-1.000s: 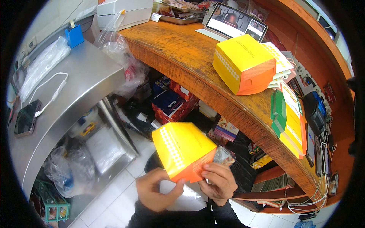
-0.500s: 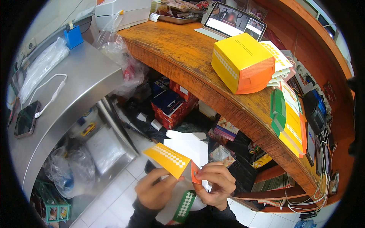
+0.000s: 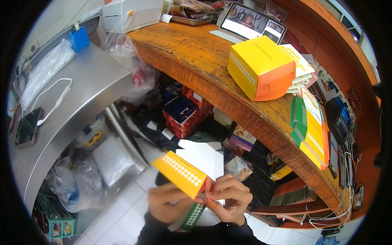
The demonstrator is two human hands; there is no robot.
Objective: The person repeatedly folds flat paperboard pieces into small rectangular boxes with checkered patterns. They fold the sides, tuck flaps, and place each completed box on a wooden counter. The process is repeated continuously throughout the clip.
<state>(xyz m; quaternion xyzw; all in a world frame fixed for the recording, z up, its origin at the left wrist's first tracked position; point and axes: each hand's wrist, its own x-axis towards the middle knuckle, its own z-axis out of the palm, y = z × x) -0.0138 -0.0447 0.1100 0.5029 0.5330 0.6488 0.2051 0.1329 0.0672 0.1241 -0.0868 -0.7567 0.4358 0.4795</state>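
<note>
Pinching a part-folded carton box (image 3: 179, 173) right at its orange corner, with both hands at work! Curling the left hand (image 3: 166, 204) nearly closed under the yellow panel, gripping by thumb and fingers; bunching the right hand (image 3: 230, 199) nearly closed too, squeezing the same corner close beside the left fingertips. Showing white flaps (image 3: 200, 161) just above the right hand, and a green panel (image 3: 194, 216) low between the wrists. On to the print: bearing rows of white diamonds on yellow and green alike. Spotting, well beyond the right hand, a folded yellow-and-orange box (image 3: 261, 67) on the wooden counter (image 3: 188, 45), marked on top with dark lettering too small to read.
</note>
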